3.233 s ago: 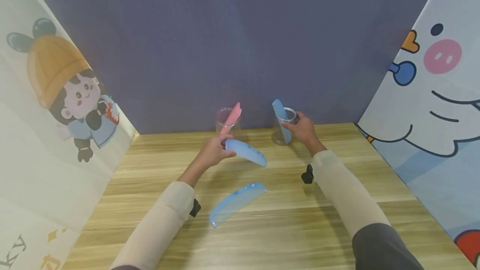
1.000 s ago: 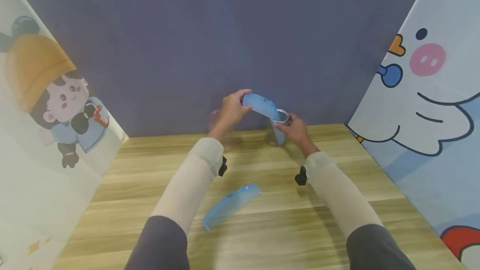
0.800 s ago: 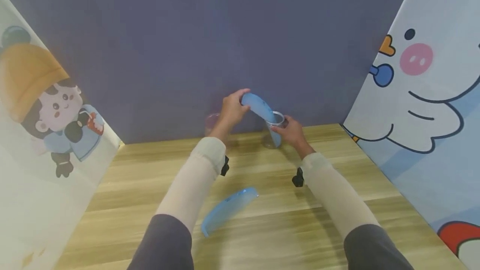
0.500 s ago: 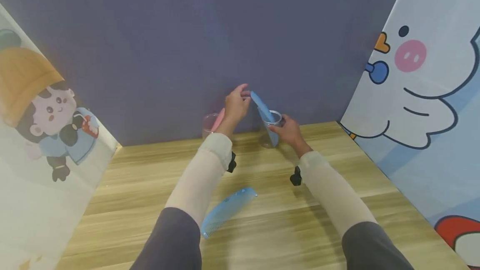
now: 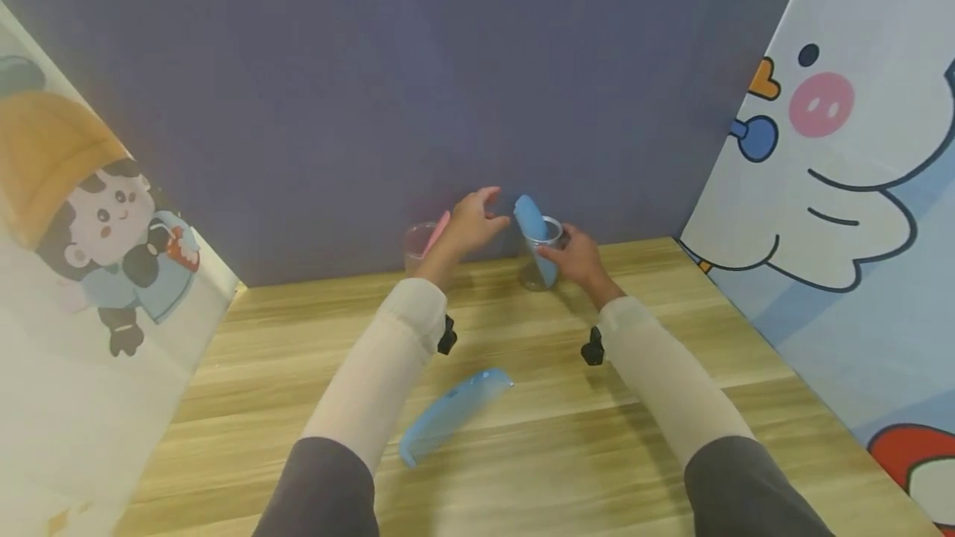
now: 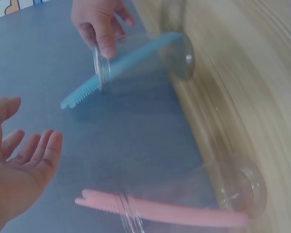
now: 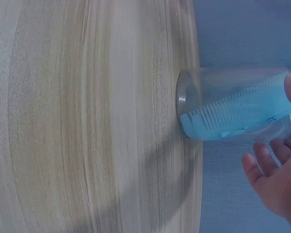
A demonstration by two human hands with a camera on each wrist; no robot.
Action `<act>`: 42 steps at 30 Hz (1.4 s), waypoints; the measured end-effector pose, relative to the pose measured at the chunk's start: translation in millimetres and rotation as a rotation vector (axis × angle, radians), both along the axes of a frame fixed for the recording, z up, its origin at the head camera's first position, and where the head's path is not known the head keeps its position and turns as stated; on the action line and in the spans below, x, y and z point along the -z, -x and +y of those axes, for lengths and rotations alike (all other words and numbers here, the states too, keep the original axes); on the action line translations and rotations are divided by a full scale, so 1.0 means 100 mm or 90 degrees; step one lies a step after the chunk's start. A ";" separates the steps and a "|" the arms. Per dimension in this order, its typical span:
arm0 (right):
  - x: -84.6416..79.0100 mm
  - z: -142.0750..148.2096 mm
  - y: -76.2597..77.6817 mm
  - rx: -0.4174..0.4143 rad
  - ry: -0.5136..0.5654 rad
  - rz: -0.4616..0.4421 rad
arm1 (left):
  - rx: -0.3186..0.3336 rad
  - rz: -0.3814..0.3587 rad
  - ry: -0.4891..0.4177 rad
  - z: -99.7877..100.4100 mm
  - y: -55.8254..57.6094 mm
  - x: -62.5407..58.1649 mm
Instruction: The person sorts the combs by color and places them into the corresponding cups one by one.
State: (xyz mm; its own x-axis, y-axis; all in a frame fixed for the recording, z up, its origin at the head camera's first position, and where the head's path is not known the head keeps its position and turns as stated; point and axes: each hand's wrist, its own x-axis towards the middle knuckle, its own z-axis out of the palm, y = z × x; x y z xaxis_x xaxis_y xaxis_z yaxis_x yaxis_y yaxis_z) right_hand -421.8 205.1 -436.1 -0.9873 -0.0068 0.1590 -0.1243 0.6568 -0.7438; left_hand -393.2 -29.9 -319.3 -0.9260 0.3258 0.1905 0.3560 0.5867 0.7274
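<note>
My left hand (image 5: 470, 224) is held open between two clear cups, its fingers apart and nothing in them. Blue combs (image 5: 530, 216) lean in the right clear cup (image 5: 528, 275), their upper ends above the rim; they overlap in this view. With thumb and fingers at the rim, my right hand (image 5: 578, 257) grips that cup, which stands on the table. A pink comb (image 6: 169, 211) leans in the left clear cup (image 5: 416, 240), partly hidden behind my left wrist in the head view. Another blue comb (image 5: 451, 413) lies flat nearer to me.
The wood-grain table (image 5: 567, 454) ends at a dark blue-grey back wall (image 5: 336, 106), close behind both cups. Side panels with cartoon pictures stand left (image 5: 89, 404) and right (image 5: 836, 272). A small black device (image 5: 593, 348) sits at each wrist.
My left hand has carried a blue comb rightward to the right cup, let it go there, and drawn back a little left. My right hand has stayed on that cup.
</note>
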 end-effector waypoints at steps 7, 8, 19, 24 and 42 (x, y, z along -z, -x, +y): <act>0.01 0.03 0.02 0.000 -0.012 -0.011 | 0.009 -0.001 0.051 -0.26 -0.21 0.10; 0.01 0.03 0.02 -0.001 -0.010 -0.013 | 0.013 -0.009 0.049 -0.30 -0.24 0.12; 0.01 0.01 0.01 -0.007 0.017 -0.024 | 0.048 -0.040 0.048 -0.71 -0.52 0.52; 0.02 0.01 0.03 -0.013 0.023 -0.033 | 0.054 -0.077 0.048 -0.86 -0.68 0.67; -0.01 0.01 0.03 -0.006 0.008 -0.016 | 0.010 -0.158 0.187 -1.16 -1.26 1.07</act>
